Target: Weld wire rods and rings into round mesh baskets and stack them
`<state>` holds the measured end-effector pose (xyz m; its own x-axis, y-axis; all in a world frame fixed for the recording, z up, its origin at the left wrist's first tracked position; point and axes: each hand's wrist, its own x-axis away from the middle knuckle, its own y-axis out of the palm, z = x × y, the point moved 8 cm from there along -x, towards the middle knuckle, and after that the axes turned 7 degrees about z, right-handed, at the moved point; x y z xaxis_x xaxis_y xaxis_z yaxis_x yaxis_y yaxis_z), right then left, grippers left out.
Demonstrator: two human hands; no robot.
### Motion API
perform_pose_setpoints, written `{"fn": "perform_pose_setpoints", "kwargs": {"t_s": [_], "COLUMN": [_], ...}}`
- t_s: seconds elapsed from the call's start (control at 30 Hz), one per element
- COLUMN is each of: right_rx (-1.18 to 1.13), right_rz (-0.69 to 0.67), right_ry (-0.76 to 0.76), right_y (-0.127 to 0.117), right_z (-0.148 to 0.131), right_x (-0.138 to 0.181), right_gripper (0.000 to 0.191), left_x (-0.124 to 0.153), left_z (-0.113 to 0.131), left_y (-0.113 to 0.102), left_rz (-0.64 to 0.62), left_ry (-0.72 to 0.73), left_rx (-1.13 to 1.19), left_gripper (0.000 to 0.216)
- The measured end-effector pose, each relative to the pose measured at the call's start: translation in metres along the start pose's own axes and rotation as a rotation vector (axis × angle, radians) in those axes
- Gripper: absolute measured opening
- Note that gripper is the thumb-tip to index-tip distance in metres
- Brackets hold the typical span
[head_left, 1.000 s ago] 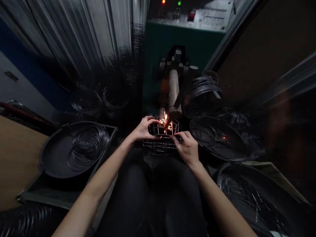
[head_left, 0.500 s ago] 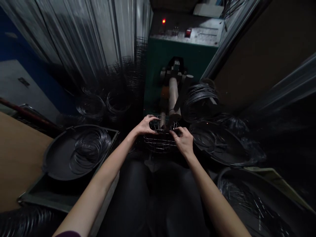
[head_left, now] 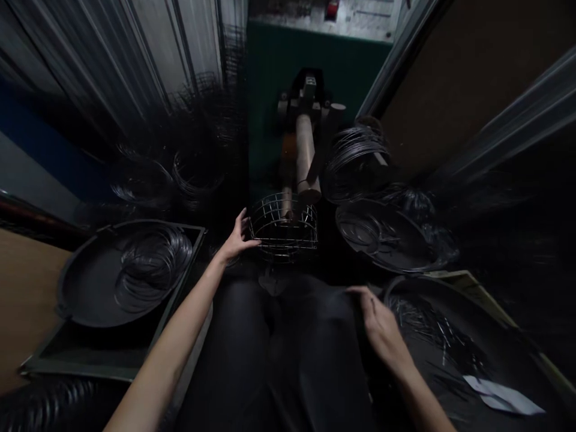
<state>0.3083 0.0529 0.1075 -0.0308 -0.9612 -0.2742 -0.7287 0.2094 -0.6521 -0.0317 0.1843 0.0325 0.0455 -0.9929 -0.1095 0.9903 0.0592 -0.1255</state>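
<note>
A rounded wire basket (head_left: 283,245) of thin metal rods sits around the lower arm (head_left: 287,207) of a green machine, under its thick upper cylinder (head_left: 305,153). My left hand (head_left: 236,238) grips the left edge of the basket, thumb below and fingers above. My right hand (head_left: 380,327) is away from the basket, above my right thigh and beside a dark tray of short wires (head_left: 443,333). Its fingers are drawn together and point left. What is between them, if anything, is too dark and small to make out.
On the left a round dark tray (head_left: 90,288) holds wire rings (head_left: 155,264). Another tray (head_left: 405,255) with rings stands right of the machine. More wire coils (head_left: 357,156) hang beside it. A white paper (head_left: 501,396) lies in the near right tray.
My right hand has left the basket and moved right and towards me, to the near tray. My left hand stays at the basket's left side. The view has tipped down.
</note>
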Motion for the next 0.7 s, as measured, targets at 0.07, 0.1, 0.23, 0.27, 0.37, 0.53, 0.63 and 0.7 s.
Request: {"fn": "perform_pose_setpoints", "kwargs": {"t_s": [0.07, 0.1, 0.23, 0.27, 0.37, 0.53, 0.63, 0.7], "right_rx": [-0.057, -0.104, -0.271, -0.286, -0.296, -0.300, -0.136, 0.055], "right_rz": [-0.136, -0.208, -0.341, -0.332, -0.281, -0.565, -0.577, -0.431], "right_ry": [0.001, 0.003, 0.133, 0.183, 0.265, 0.166, 0.060, -0.137], "right_y": [0.015, 0.024, 0.039, 0.038, 0.031, 0.067, 0.089, 0.089], "right_z": [0.025, 0.037, 0.064, 0.062, 0.023, -0.076, -0.090, -0.092], "right_x": [0.037, 0.052, 0.072, 0.066, 0.032, -0.023, -0.044, -0.053], "right_gripper": [0.032, 0.029, 0.025, 0.027, 0.042, 0.029, 0.024, 0.021], "left_x": [0.004, 0.004, 0.009, 0.014, 0.040, 0.077, 0.080, 0.077], "left_z": [-0.018, -0.020, -0.002, 0.008, 0.043, 0.095, 0.106, 0.108], "left_y": [0.002, 0.002, -0.009, -0.013, -0.012, 0.018, 0.044, 0.054], "left_rz": [0.048, 0.080, 0.155, 0.148, 0.068, -0.050, -0.157, -0.175], "left_ry": [-0.052, -0.042, 0.075, 0.113, 0.259, 0.470, 0.478, 0.475], "left_rx": [0.117, 0.158, 0.162, 0.119, -0.067, -0.376, -0.558, -0.632], "left_gripper": [0.120, 0.121, 0.121, 0.120, 0.113, 0.092, 0.077, 0.068]}}
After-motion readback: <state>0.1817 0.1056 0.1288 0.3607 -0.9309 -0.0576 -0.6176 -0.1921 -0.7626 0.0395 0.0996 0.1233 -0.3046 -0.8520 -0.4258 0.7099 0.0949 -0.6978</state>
